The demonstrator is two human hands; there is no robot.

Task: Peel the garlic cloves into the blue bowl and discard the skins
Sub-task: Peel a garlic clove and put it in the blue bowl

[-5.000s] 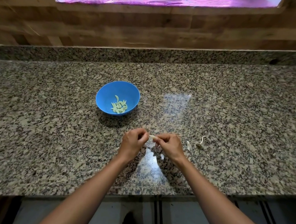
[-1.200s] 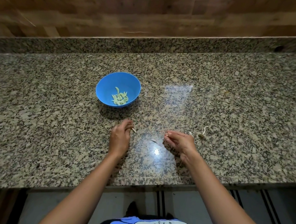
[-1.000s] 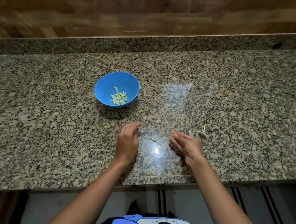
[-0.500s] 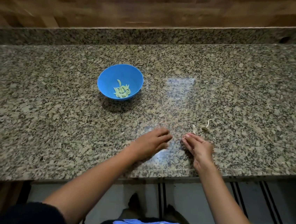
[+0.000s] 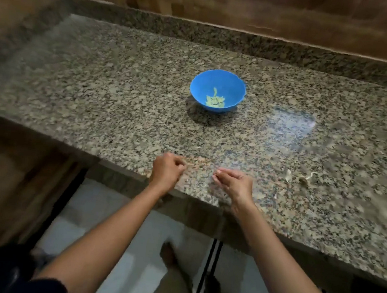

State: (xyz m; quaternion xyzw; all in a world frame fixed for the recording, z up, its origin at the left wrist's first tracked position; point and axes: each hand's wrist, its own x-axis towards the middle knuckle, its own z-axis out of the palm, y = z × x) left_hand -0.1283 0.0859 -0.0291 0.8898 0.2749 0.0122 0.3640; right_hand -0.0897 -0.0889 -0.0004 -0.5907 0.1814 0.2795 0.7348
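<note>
The blue bowl (image 5: 217, 90) stands mid-counter with pale peeled garlic cloves (image 5: 214, 100) in its bottom. Near the counter's front edge my left hand (image 5: 167, 171) is curled into a fist, and nothing shows inside it. My right hand (image 5: 234, 182) hovers beside it with its fingertips drawn together; the blur hides whether a scrap is between them. A few garlic skins (image 5: 288, 175) lie on the counter to the right of my right hand, apart from it.
The speckled granite counter (image 5: 120, 105) has a raised back ledge and a wooden wall behind. Its left end drops to a dark wooden cabinet (image 5: 5, 174). Below the front edge are pale floor tiles.
My view has swung left and blurred. Both hands drew back toward the front edge and went from flat on the counter to curled. The bowl stayed put.
</note>
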